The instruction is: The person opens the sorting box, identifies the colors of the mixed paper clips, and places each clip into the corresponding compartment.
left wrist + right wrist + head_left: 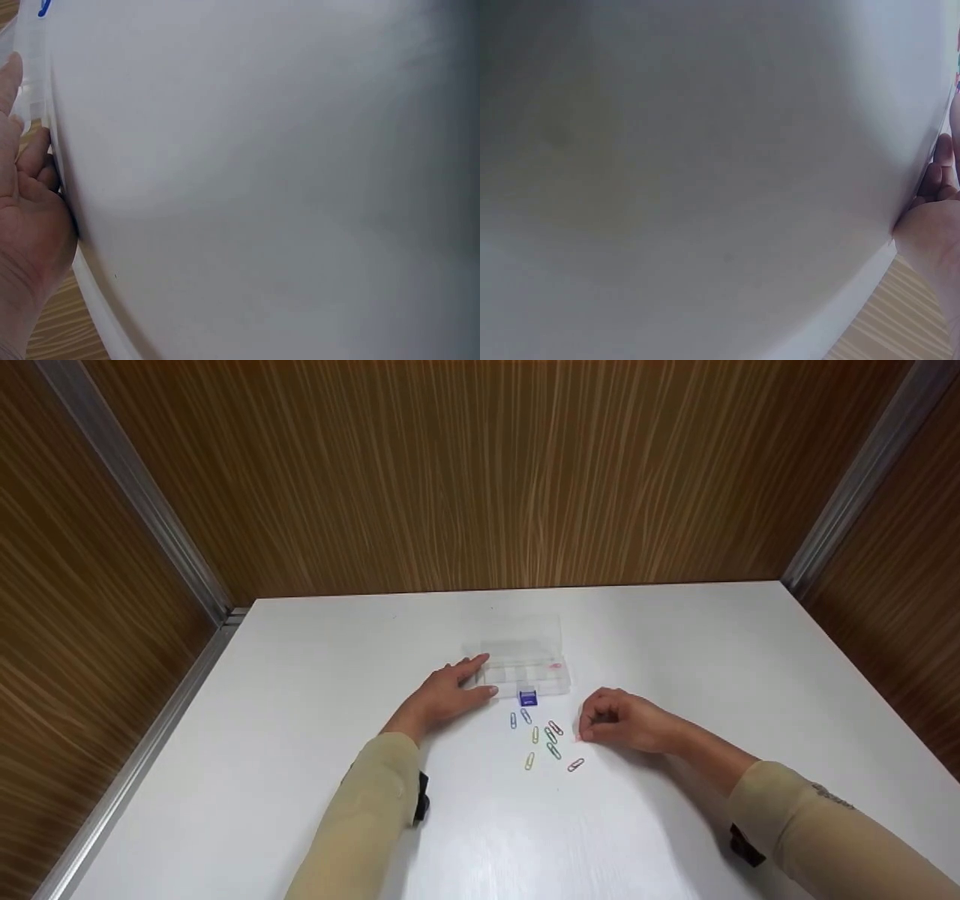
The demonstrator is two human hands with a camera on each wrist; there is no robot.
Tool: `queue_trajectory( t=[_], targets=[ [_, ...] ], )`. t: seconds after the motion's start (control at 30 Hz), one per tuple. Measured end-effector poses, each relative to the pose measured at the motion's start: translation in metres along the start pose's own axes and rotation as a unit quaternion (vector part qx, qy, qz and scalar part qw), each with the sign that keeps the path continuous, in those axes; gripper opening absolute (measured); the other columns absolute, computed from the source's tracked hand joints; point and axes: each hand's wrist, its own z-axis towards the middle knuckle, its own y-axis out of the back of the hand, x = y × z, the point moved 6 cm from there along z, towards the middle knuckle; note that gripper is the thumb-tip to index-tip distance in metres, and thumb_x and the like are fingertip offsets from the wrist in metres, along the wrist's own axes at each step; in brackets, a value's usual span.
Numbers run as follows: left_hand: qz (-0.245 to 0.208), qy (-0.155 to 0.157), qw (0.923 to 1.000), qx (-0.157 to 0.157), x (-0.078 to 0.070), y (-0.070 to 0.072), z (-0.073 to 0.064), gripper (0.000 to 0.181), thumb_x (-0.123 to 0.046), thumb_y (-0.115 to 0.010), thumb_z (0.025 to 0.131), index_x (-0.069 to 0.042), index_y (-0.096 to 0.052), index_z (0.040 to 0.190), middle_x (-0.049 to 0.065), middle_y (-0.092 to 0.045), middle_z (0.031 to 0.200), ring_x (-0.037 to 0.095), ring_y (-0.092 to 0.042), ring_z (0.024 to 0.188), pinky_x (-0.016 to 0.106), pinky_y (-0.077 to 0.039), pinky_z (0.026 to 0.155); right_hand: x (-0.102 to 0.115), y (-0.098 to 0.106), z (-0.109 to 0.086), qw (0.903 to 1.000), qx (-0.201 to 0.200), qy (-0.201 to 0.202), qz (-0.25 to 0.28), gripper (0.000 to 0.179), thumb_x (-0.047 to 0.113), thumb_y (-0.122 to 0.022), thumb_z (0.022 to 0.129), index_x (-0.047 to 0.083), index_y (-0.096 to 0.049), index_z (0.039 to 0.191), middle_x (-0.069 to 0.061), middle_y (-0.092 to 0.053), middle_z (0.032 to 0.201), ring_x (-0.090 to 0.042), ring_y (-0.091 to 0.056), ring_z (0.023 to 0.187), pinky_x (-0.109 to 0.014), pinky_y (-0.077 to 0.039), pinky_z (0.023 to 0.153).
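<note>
A clear plastic compartment box (555, 685) lies with its lid (525, 630) raised at the back and a purple latch (528, 699) at the front. Inside its right compartment is a pink paper clip (555, 666). My left hand (448, 691) rests at the box's left end, thumb along the front and extended fingers toward the back. Right of the loose clips, my right hand (626, 721) pinches another pink paper clip (578, 739) at the tabletop, mostly hidden by the fingertips. Both wrist views catch only part of each hand at the frame edge.
Several coloured paper clips lie before the box: blue ones (513, 720), yellow ones (529, 761), green ones (553, 750) and red ones (576, 765). The white table (300, 697) is bounded by wood-patterned panels (480, 472) behind and at both sides.
</note>
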Motion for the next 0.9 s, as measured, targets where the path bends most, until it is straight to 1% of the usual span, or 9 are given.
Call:
queue_trajectory(
  t=[0.27,0.4,0.6,0.7,0.9],
  targets=[
    [0.0,-0.007,1.0,-0.001,-0.0002,-0.0006,-0.0005,0.072,-0.061,-0.065,0.099,-0.045,-0.038,0.164,-0.003,-0.029,0.174,0.035,-0.013,0.162,0.056,-0.012,0.129,0.0018,0.0002,-0.0026,0.9999,-0.004,0.006,0.012,0.006,0.012,-0.077,0.098,0.016,-0.077,0.094,-0.004,-0.069,0.109,-0.026,-0.054,0.112,-0.034,-0.039,0.096],
    [0.001,-0.01,0.9999,-0.001,-0.0005,-0.0005,-0.0009,0.072,-0.062,-0.064,0.099,-0.045,-0.038,0.164,-0.002,-0.029,0.174,0.035,-0.013,0.162,0.055,-0.013,0.129,0.002,-0.0001,-0.0032,0.9999,-0.006,0.004,0.013,0.005,0.012,-0.078,0.098,0.016,-0.077,0.094,-0.004,-0.068,0.11,-0.025,-0.054,0.112,-0.033,-0.04,0.096],
    [-0.007,-0.012,0.9999,0.001,-0.0004,0.0,-0.0021,0.072,-0.061,-0.065,0.099,-0.044,-0.039,0.164,-0.001,-0.029,0.174,0.036,-0.012,0.162,0.056,-0.013,0.129,0.0019,-0.0008,-0.0021,0.9997,-0.003,0.015,0.019,0.007,0.01,-0.078,0.097,0.015,-0.077,0.093,-0.005,-0.069,0.107,-0.027,-0.054,0.112,-0.032,-0.04,0.097],
    [-0.011,-0.014,0.9998,0.002,-0.0006,0.0001,-0.0029,0.073,-0.061,-0.065,0.098,-0.044,-0.039,0.164,-0.001,-0.029,0.174,0.036,-0.011,0.163,0.055,-0.012,0.129,0.001,-0.0011,-0.0016,0.9997,-0.002,0.015,0.019,0.009,0.009,-0.078,0.097,0.016,-0.078,0.093,-0.005,-0.069,0.107,-0.027,-0.054,0.112,-0.032,-0.04,0.097],
    [-0.011,-0.012,0.9999,0.004,-0.0006,0.0008,-0.0027,0.072,-0.061,-0.065,0.099,-0.044,-0.038,0.164,-0.001,-0.029,0.174,0.036,-0.011,0.163,0.056,-0.011,0.129,0.0018,-0.0011,-0.0014,0.9998,-0.006,-0.002,0.018,0.008,0.009,-0.079,0.096,0.016,-0.078,0.093,-0.004,-0.068,0.109,-0.026,-0.053,0.113,-0.038,-0.039,0.099]
  ],
)
